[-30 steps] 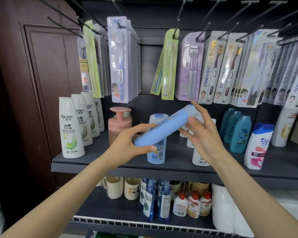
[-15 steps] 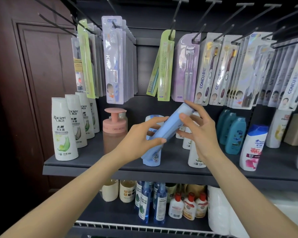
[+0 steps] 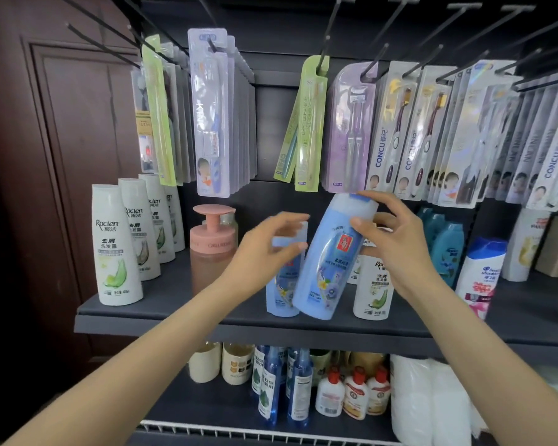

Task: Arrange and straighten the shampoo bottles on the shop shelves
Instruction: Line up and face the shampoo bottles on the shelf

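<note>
1. Shampoo bottles stand on a dark shop shelf (image 3: 174,312) seen from a head-worn camera, and two bare arms reach in from the lower edge.

2. At the centre, a light blue shampoo bottle (image 3: 327,262) is being set down; it leans with its cap toward 1 o'clock and its base at or just above the shelf's front edge, whether touching I cannot tell.

3. Right hand (image 3: 397,243), at 3 o'clock of the bottle, holds its upper part: the thumb presses the front below the cap and a finger curls over the cap top.

4. Left hand (image 3: 264,249), at 9 o'clock of the bottle, is released, its fingers (image 3: 290,218) loosely spread and holding nothing, just beside the bottle and in front of a second blue bottle (image 3: 281,284) standing behind.

5. A white bottle with a green leaf label (image 3: 372,288) stands at 3 o'clock of the tilted bottle, close by.

6. A row of white Raclen bottles (image 3: 116,246) lines the shelf's left end, at 9 o'clock; a pink pump dispenser (image 3: 211,243) stands between that row and the hands.

7. Judged step: placing the blue bottle back in its row. Next it likely needs tipping upright, label forward, in line with its blue neighbour, without knocking the white bottle.
</note>
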`<state>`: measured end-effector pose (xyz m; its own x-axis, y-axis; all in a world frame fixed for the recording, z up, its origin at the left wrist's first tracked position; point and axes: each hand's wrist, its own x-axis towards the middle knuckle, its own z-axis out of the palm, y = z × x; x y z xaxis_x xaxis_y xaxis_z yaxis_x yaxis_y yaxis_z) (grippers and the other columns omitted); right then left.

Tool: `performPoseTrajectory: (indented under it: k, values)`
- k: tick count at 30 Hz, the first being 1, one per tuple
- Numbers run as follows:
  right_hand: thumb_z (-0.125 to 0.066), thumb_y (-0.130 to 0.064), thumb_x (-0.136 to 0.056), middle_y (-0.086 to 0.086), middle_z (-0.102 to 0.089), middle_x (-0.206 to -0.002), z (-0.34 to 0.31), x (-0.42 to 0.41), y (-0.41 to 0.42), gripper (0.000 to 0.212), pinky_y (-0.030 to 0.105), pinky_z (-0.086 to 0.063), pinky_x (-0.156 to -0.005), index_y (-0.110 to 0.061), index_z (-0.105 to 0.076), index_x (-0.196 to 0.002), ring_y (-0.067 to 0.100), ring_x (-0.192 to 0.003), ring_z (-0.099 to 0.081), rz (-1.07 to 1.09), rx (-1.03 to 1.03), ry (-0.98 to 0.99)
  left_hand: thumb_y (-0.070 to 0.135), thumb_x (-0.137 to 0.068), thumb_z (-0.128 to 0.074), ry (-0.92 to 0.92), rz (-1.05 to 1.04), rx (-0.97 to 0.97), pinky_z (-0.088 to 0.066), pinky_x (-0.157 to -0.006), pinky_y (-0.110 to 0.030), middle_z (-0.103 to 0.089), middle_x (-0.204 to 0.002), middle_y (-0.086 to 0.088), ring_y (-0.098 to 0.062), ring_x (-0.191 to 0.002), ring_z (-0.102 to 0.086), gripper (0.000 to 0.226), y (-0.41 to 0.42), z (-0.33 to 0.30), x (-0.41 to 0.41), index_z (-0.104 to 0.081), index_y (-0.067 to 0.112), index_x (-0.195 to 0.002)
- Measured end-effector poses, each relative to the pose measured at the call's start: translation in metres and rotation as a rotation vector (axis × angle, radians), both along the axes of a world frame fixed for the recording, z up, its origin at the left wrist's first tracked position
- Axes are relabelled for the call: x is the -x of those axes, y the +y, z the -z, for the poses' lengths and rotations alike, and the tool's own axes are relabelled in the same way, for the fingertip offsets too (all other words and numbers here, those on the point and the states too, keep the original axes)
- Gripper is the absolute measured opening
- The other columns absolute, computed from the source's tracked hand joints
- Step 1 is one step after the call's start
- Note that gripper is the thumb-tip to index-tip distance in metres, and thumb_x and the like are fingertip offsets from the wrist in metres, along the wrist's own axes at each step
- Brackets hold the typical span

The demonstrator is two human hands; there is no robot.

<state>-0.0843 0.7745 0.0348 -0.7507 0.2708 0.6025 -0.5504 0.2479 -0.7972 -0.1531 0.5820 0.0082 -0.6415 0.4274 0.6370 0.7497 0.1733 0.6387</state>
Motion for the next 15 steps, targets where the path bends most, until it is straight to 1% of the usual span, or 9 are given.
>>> performPoseTrajectory:
  k: [2, 3, 6, 7, 8, 10, 12, 13, 15]
  values:
    - [-0.069, -0.010, -0.083, 0.004, -0.065, -0.099, -0.003, 0.004, 0.002, 0.035, 0.035, -0.059, -0.066, -0.041, -0.062, -0.098, 0.019, -0.086, -0.067, 0.094, -0.110, 0.001, 0.015, -0.087, -0.062, 0.137, -0.154, 0.012, -0.046, -0.094, -0.025, -0.056, -0.121, 0.004, -0.004, -0.110, -0.051, 0.041, -0.002, -0.004, 0.012, -0.053, 0.027, -0.126]
    - [-0.069, -0.012, -0.082, 0.000, -0.064, -0.097, -0.004, 0.006, 0.003, 0.034, 0.033, -0.058, -0.066, -0.041, -0.062, -0.099, 0.017, -0.085, -0.066, 0.139, -0.168, -0.003, 0.016, -0.087, -0.063, 0.178, -0.214, 0.044, -0.044, -0.096, -0.026, -0.053, -0.123, 0.003, -0.007, -0.112, -0.049, 0.042, -0.003, -0.006, 0.019, -0.052, 0.026, -0.127]
    - [-0.069, -0.013, -0.083, -0.017, -0.057, -0.091, -0.004, 0.015, 0.003, 0.031, 0.013, -0.050, -0.060, -0.035, -0.060, -0.104, 0.008, -0.080, -0.061, 0.241, -0.275, -0.024, 0.020, -0.084, -0.067, 0.192, -0.259, 0.184, -0.038, -0.101, -0.032, -0.048, -0.126, 0.002, -0.016, -0.117, -0.045, 0.049, -0.003, -0.012, 0.037, -0.050, 0.026, -0.130]
    - [-0.069, -0.013, -0.083, -0.020, -0.056, -0.091, -0.004, 0.020, 0.003, 0.031, 0.011, -0.048, -0.060, -0.034, -0.060, -0.104, 0.008, -0.081, -0.060, 0.255, -0.291, -0.028, 0.021, -0.083, -0.069, 0.180, -0.235, 0.225, -0.038, -0.102, -0.033, -0.048, -0.125, 0.002, -0.016, -0.118, -0.045, 0.051, -0.002, -0.013, 0.042, -0.050, 0.027, -0.130]
    - [-0.069, -0.012, -0.083, -0.020, -0.055, -0.090, -0.003, 0.025, 0.003, 0.031, 0.013, -0.048, -0.062, -0.033, -0.060, -0.104, 0.010, -0.083, -0.060, 0.264, -0.308, -0.032, 0.021, -0.081, -0.070, 0.174, -0.209, 0.262, -0.039, -0.101, -0.032, -0.049, -0.123, 0.003, -0.016, -0.116, -0.047, 0.052, -0.002, -0.014, 0.046, -0.051, 0.027, -0.129]
    - [-0.068, -0.011, -0.083, -0.013, -0.058, -0.092, 0.000, 0.038, 0.001, 0.031, 0.015, -0.048, -0.065, -0.030, -0.060, -0.106, 0.012, -0.085, -0.059, 0.270, -0.336, -0.049, 0.017, -0.080, -0.071, 0.186, -0.185, 0.315, -0.043, -0.097, -0.031, -0.052, -0.119, 0.002, -0.014, -0.110, -0.051, 0.048, -0.001, -0.014, 0.051, -0.055, 0.026, -0.124]
    - [-0.067, -0.008, -0.084, -0.005, -0.059, -0.097, 0.006, 0.054, 0.000, 0.030, 0.007, -0.045, -0.061, -0.023, -0.060, -0.110, 0.007, -0.082, -0.057, 0.250, -0.324, -0.064, 0.013, -0.080, -0.071, 0.201, -0.190, 0.323, -0.047, -0.091, -0.032, -0.054, -0.114, 0.002, -0.013, -0.102, -0.054, 0.043, 0.000, -0.012, 0.055, -0.059, 0.024, -0.120]
    - [-0.066, -0.007, -0.084, -0.003, -0.058, -0.098, 0.009, 0.063, 0.000, 0.030, 0.006, -0.045, -0.059, -0.021, -0.059, -0.110, 0.004, -0.081, -0.057, 0.244, -0.317, -0.068, 0.012, -0.079, -0.071, 0.207, -0.192, 0.317, -0.049, -0.089, -0.033, -0.055, -0.111, 0.002, -0.013, -0.100, -0.054, 0.042, 0.000, -0.011, 0.057, -0.060, 0.023, -0.118]
    - [-0.065, -0.006, -0.085, -0.004, -0.059, -0.101, 0.016, 0.079, -0.001, 0.029, 0.010, -0.044, -0.063, -0.021, -0.059, -0.109, 0.007, -0.086, -0.057, 0.258, -0.333, -0.084, 0.011, -0.079, -0.071, 0.226, -0.193, 0.311, -0.049, -0.087, -0.034, -0.055, -0.109, 0.001, -0.014, -0.098, -0.055, 0.041, 0.001, -0.010, 0.058, -0.061, 0.022, -0.117]
